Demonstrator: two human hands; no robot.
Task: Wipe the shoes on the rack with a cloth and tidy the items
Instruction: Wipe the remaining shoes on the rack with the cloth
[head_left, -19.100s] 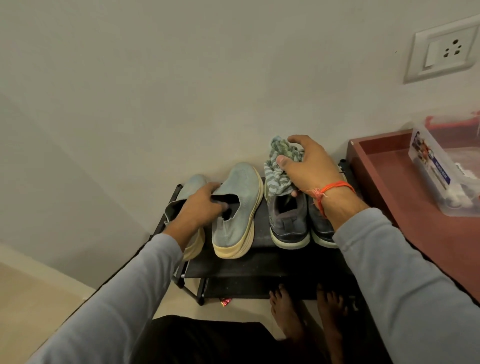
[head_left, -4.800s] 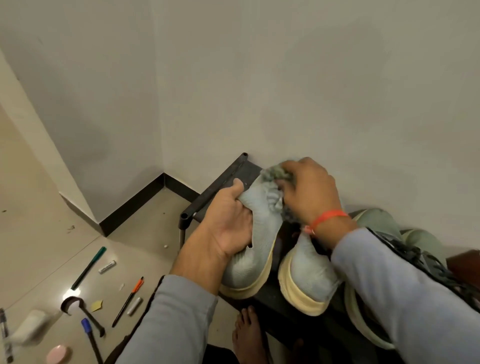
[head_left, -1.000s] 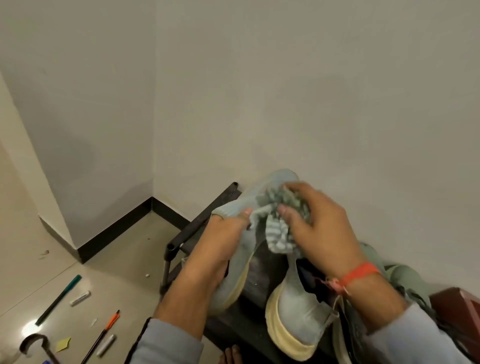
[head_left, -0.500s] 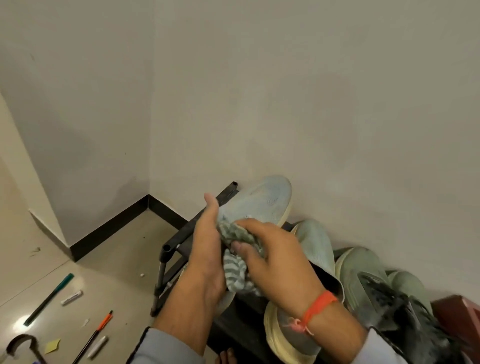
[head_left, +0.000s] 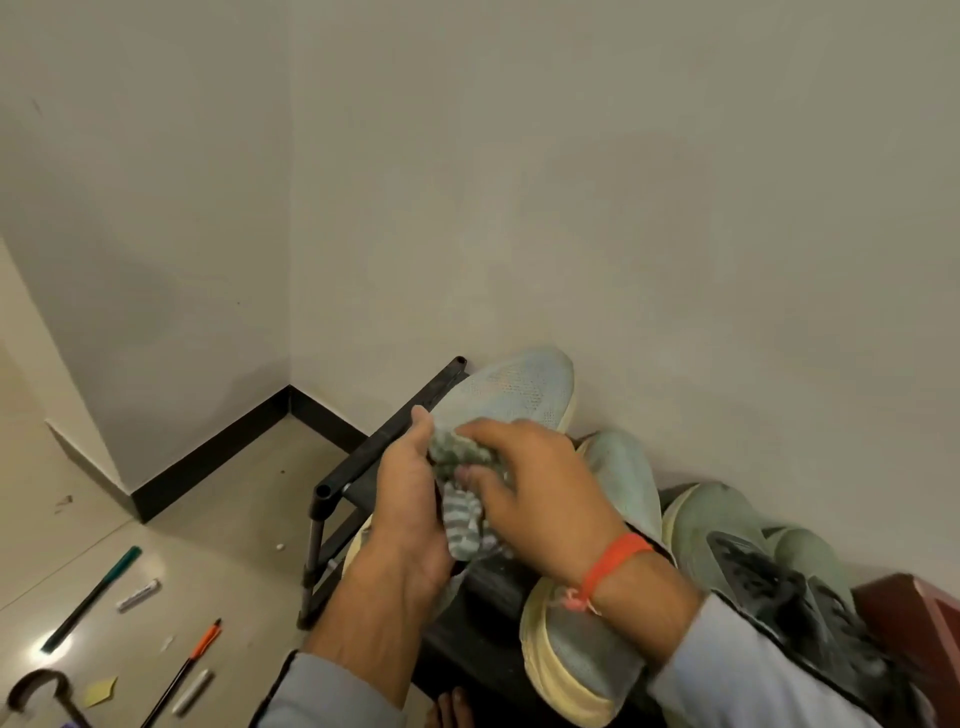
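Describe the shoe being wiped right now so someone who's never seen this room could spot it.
Start at the black shoe rack standing against the wall near the room's corner. The light blue knit shoe sits at the rack's corner-side end, toe toward the wall, with the left hand steadying it and the right hand pressing a striped cloth on it. Unlike its neighbours, it is the only one being touched.
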